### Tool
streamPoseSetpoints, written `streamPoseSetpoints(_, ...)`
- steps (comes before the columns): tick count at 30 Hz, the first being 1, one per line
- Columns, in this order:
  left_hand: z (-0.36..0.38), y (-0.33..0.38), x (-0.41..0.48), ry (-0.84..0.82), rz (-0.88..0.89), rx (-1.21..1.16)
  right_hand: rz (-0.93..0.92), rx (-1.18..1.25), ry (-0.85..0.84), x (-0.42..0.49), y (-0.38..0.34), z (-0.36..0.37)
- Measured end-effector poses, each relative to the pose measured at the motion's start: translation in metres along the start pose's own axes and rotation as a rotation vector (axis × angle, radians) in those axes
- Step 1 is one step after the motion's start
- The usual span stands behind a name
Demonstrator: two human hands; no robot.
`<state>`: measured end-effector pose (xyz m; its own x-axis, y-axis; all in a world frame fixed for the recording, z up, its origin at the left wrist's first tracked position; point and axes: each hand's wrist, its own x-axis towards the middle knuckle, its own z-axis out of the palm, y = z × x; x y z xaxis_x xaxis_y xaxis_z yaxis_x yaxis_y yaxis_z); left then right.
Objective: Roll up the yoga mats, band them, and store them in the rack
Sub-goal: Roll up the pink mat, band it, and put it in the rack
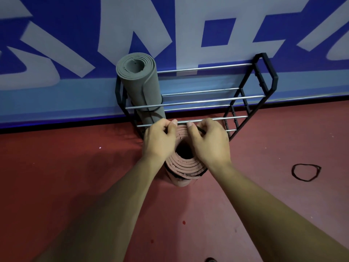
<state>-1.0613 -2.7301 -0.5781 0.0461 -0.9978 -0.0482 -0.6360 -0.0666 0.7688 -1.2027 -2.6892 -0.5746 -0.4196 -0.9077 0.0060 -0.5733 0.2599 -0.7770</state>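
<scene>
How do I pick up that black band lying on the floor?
Pinch the loose band from straight above, anywhere on its thin cord. It lies flat on the floor as an open loop, so nothing sticks up; a fingertip grip on one strand should lift it.

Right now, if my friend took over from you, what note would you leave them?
Left hand and right hand both pinch a black band stretched round the top of the pink mat, which stands rolled on the floor before the rack.
Done: grey mat banded, upright at the rack's left end.
Left: seat this band, rack the pink mat.
A spare band lies on the floor to the right.
</scene>
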Motion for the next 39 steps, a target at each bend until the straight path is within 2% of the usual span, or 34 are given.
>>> streamPoseSetpoints(3, 0.001, 0.002, -0.001, -0.013, -0.002, 0.029, 0.024, 0.019, 0.007, 0.001, 0.001, -0.002)
streamPoseSetpoints(9, 0.004, 0.007, -0.003, 0.002, -0.053, 0.006, 0.292, 0.189, 0.01, 0.012, -0.002, -0.004)
streamPoseSetpoints(15, 0.004, 0.007, -0.006, 0.006, -0.033, 0.046, 0.402, 0.266, 0.014, 0.018, 0.004, 0.0)
streamPoseSetpoints(17, 0.005, 0.007, -0.006, 0.024, -0.021, 0.041, 0.386, 0.262, 0.036, 0.017, 0.002, -0.001)
streamPoseSetpoints(21, 0.009, 0.007, -0.006, 0.081, -0.034, -0.001, 0.201, 0.107, 0.028, 0.002, -0.003, -0.008)
streamPoseSetpoints(25, 0.012, 0.012, -0.003, 0.116, -0.018, -0.026, 0.043, -0.074, -0.104, -0.023, 0.002, -0.008)
streamPoseSetpoints(30, 0.009, 0.014, -0.014, 0.083, 0.007, -0.077, 0.134, 0.025, -0.088, -0.017, 0.001, -0.009)
streamPoseSetpoints(34, 0.002, -0.003, -0.024, 0.046, -0.05, -0.314, 0.147, 0.029, -0.087, -0.014, 0.0, -0.01)
streamPoseSetpoints(36, 0.001, -0.01, -0.03, 0.073, -0.053, -0.377, 0.137, 0.023, -0.087, -0.016, 0.0, -0.007)
streamPoseSetpoints(39, 0.0, -0.012, -0.039, 0.172, -0.008, -0.322, 0.127, 0.006, -0.092, -0.019, -0.004, 0.003)
